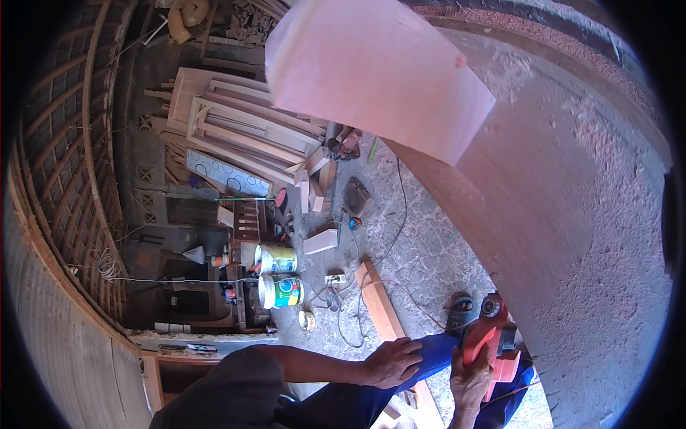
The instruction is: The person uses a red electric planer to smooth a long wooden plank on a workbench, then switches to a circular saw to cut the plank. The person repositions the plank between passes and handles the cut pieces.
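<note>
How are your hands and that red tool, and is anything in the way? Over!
Right hand: gripping red power tool. Left hand: no tool, apparently resting on blue trouser leg. Possible snag: dark cable trailing across floor.

Right fingers [471,373] around a red power tool [486,339], possibly a planer, left fingers [408,354] on blue-trousered knee [437,351]

2 hands [395,362] [469,377], 1 red power tool [486,334], 2 large buckets [279,259] [283,292] (plus 1 small tub [306,320]), 1 socket strip [334,279].
</note>
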`<state>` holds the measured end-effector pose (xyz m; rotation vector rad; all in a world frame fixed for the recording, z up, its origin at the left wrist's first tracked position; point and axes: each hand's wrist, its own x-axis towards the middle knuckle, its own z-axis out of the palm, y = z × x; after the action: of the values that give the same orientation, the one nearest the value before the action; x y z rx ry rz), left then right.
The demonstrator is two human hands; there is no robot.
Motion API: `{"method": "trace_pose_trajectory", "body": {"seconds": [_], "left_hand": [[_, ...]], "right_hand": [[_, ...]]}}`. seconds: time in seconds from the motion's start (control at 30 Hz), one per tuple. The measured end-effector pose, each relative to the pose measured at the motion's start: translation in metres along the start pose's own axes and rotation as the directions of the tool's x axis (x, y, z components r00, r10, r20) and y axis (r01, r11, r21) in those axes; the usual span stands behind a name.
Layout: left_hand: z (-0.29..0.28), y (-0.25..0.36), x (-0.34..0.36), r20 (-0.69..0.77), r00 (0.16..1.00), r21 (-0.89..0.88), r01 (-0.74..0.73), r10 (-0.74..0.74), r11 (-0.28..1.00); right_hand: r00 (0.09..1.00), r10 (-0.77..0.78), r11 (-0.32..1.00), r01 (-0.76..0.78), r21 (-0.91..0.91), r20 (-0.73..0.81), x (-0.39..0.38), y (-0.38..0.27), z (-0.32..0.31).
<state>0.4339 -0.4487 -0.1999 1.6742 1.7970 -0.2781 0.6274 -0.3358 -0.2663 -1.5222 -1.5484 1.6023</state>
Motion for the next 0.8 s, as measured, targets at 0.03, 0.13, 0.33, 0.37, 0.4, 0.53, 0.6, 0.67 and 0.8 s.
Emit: {"method": "trace_pose_trajectory", "body": {"seconds": [0.03,0.13,0.33,0.37,0.4,0.53,0.6,0.67,0.8], "left_hand": [[0.003,0.0,0.0,-0.058,0.998,-0.007,-0.026,0.025,1.0],[0.015,-0.004,-0.011,-0.025,1.0,-0.034,0.014,-0.015,0.999],[-0.006,0.017,-0.023,0.099,0.962,0.077,-0.261,0.254,0.962],[-0.026,0.031,-0.037,0.032,0.94,-0.12,-0.334,0.34,0.935],[-0.075,0.053,-0.04,-0.032,0.891,-0.289,-0.442,0.453,0.849],[-0.048,0.107,-0.038,-0.101,0.868,-0.326,-0.491,0.487,0.808],[-0.026,0.126,-0.018,-0.148,0.853,-0.25,-0.523,0.501,0.815],[-0.124,0.138,-0.008,0.121,0.86,-0.282,-0.449,0.496,0.848],[-0.161,0.128,0.015,0.065,0.836,-0.406,-0.476,0.545,0.78]], "right_hand": [[1.0,-0.012,1.0,0.012,0.015,-0.006,-0.003,0.0,0.002],[0.999,-0.006,0.996,0.003,0.085,0.038,-0.013,-0.011,0.008],[0.978,-0.026,0.997,0.009,0.082,0.205,-0.051,-0.181,-0.035],[0.966,0.064,0.989,-0.095,0.11,0.252,-0.062,-0.218,-0.048],[0.972,0.064,0.987,-0.095,0.128,0.227,-0.067,-0.239,-0.061],[0.941,0.093,0.922,-0.205,0.33,0.324,-0.089,-0.343,-0.108],[0.943,0.076,0.896,-0.208,0.393,0.325,-0.088,-0.394,-0.126],[0.952,0.031,0.893,-0.163,0.419,0.303,-0.081,-0.426,-0.151],[0.929,-0.11,0.932,-0.027,0.363,0.353,-0.054,-0.488,-0.184]]}}
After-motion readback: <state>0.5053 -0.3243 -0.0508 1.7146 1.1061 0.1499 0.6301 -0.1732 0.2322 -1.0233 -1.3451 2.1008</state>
